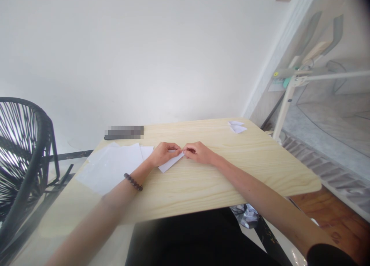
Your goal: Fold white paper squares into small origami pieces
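Observation:
A folded piece of white paper point(171, 164) lies low over the wooden table, slanting up to the right between my hands. My left hand point(165, 153) grips its upper edge, thumb and fingers pinched together. At the paper's right tip, my right hand point(199, 152) is closed in a pinch, its fingertips almost meeting those of the left. Part of the paper is hidden behind the left hand. Beside the left forearm, several white sheets point(106, 167) are spread on the table.
Toward the table's point(231, 173) far right corner rests a folded white paper piece point(237, 127). A dark, pixelated object point(124, 132) sits at the back left edge. A black woven chair point(26, 154) stands left, and exercise equipment point(289, 92) is at the right. Behind the table rises a white wall point(173, 58).

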A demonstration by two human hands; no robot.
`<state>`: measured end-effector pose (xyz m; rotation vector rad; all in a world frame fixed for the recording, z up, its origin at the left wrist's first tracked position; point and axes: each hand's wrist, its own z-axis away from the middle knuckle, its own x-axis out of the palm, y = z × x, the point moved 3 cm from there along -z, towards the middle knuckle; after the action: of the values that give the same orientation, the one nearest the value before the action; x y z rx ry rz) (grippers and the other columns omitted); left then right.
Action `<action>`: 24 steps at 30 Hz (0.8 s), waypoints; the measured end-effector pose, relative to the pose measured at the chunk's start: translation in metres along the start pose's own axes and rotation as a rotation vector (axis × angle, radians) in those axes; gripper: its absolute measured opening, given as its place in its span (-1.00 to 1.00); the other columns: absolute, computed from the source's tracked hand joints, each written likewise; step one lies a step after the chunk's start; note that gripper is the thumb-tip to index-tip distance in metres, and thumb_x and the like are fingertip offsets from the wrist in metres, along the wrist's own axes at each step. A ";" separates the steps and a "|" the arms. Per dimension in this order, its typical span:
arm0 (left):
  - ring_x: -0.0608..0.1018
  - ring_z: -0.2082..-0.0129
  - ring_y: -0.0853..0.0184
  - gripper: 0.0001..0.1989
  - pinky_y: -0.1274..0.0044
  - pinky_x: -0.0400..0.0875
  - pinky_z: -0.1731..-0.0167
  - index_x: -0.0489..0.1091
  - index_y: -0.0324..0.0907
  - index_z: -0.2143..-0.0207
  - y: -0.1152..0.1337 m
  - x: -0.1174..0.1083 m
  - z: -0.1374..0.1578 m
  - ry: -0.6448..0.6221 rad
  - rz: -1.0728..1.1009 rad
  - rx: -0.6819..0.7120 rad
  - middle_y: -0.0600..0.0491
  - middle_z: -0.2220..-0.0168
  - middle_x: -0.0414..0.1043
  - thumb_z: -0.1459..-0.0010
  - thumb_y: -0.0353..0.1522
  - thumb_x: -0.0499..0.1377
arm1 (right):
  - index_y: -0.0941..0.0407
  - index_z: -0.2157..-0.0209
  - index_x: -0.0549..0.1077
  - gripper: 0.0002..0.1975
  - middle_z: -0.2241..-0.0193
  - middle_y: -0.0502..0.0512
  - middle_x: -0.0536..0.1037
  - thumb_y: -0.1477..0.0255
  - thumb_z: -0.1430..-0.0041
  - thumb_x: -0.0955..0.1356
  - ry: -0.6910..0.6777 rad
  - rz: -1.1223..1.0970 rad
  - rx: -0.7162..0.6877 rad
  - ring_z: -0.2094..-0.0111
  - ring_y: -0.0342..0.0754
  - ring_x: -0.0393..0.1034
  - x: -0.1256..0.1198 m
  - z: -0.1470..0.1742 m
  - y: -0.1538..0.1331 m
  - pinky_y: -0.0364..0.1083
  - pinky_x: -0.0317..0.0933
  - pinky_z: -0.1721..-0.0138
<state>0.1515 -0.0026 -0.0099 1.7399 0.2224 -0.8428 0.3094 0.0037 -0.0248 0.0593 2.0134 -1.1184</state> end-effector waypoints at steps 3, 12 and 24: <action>0.41 0.48 0.40 -0.66 0.63 0.24 0.51 0.43 -0.23 0.43 0.002 0.000 0.000 -0.002 -0.002 -0.005 0.09 0.47 0.44 0.04 -0.15 0.05 | 0.19 0.46 0.37 -0.81 0.59 -0.03 0.38 0.42 -0.05 0.19 0.000 0.003 -0.003 0.58 -0.26 0.13 -0.001 0.001 -0.002 -0.24 0.00 0.53; 0.42 0.47 0.37 -0.63 0.62 0.27 0.50 0.43 -0.25 0.37 -0.005 0.000 0.000 -0.035 0.015 -0.015 0.05 0.41 0.45 0.02 -0.14 0.03 | 0.19 0.46 0.37 -0.81 0.57 -0.02 0.39 0.44 -0.07 0.18 -0.027 -0.021 0.003 0.59 -0.27 0.12 -0.003 0.001 -0.004 -0.24 0.01 0.53; 0.37 0.55 0.42 -0.63 0.65 0.19 0.62 0.42 -0.24 0.37 -0.003 -0.001 0.000 0.002 0.039 -0.008 0.05 0.46 0.42 0.01 -0.14 0.03 | 0.20 0.45 0.37 -0.80 0.57 -0.01 0.41 0.43 -0.08 0.18 0.028 -0.028 -0.008 0.57 -0.25 0.20 -0.004 0.000 -0.004 -0.24 0.06 0.50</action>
<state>0.1491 -0.0009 -0.0115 1.7322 0.1921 -0.8113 0.3108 0.0026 -0.0198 0.0434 2.0492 -1.1331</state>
